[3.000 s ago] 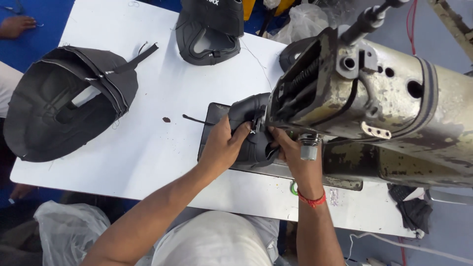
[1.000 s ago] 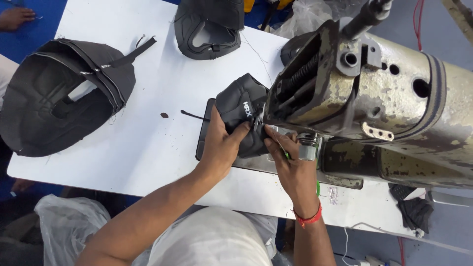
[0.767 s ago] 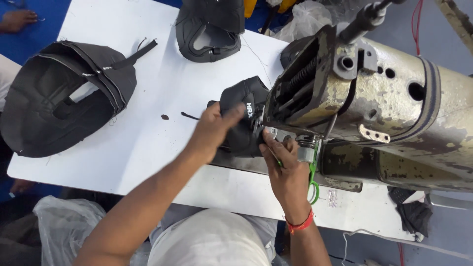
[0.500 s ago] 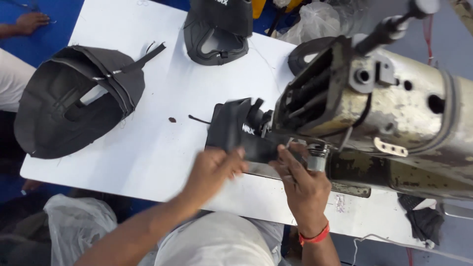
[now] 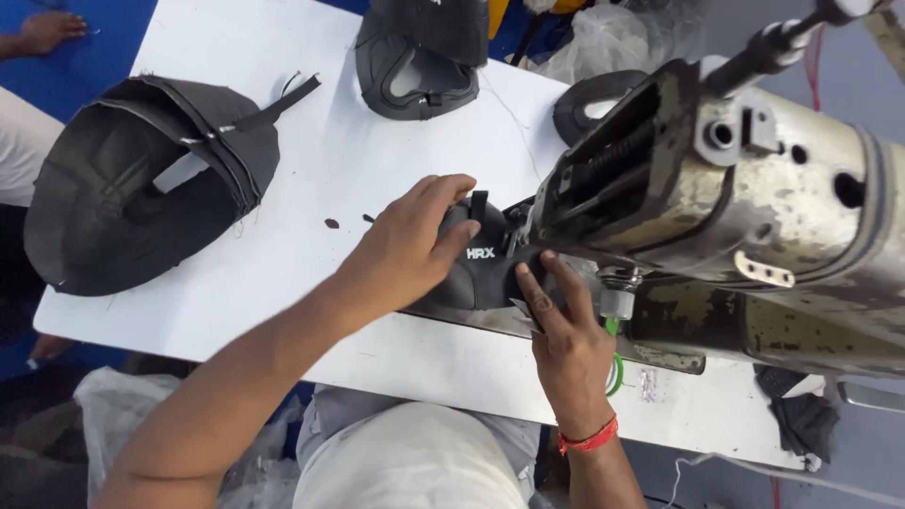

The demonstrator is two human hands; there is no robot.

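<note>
A black shoe upper piece (image 5: pixel 483 273) lies under the head of a worn grey sewing machine (image 5: pixel 754 188) on a white table (image 5: pixel 311 188). My left hand (image 5: pixel 410 245) rests on the piece from the left, fingers curled over its top. My right hand (image 5: pixel 561 325) presses its lower right edge with fingers extended toward the needle area. A red thread band circles my right wrist. The needle itself is hidden behind the machine head.
A stack of black upper pieces (image 5: pixel 141 184) sits at the table's left. Another black upper (image 5: pixel 419 57) lies at the far edge. Another person's hand (image 5: pixel 42 28) shows at top left. Plastic bags (image 5: pixel 113 424) lie below the table.
My left hand moved from the table's near edge back up onto the black piece. The piece now lies flatter under the machine head, and my right hand stays at its right edge.
</note>
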